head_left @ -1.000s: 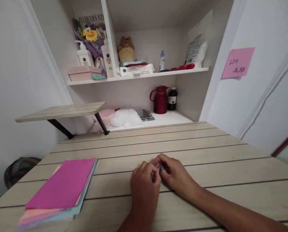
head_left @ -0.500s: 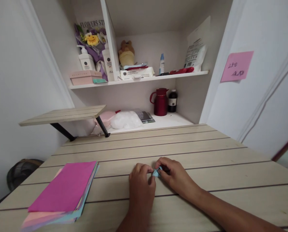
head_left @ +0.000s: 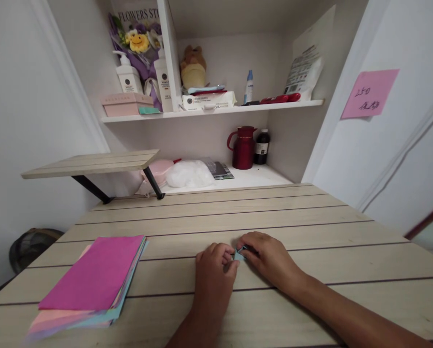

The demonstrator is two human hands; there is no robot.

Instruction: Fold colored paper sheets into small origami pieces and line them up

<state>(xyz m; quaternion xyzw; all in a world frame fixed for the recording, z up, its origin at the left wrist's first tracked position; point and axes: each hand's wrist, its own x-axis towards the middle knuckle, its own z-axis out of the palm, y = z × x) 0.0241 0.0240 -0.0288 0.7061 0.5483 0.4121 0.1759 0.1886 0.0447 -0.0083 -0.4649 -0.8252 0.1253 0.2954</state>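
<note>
Since a moment ago the left hand [head_left: 214, 275] and right hand [head_left: 267, 261] have closed in, both pinching the small folded light-blue paper piece [head_left: 239, 254] low on the pale wooden table [head_left: 310, 227], three o'clock from the magenta-topped paper stack [head_left: 93, 278], likely tightening a crease.

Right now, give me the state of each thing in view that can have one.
small blue folded paper: folded small, pinched between both hands
left hand: shut on the paper
right hand: shut on the paper
stack of coloured paper sheets, magenta on top: flat, slightly fanned, untouched
dark red jug: upright, lid on
dark brown bottle: upright, capped
</note>
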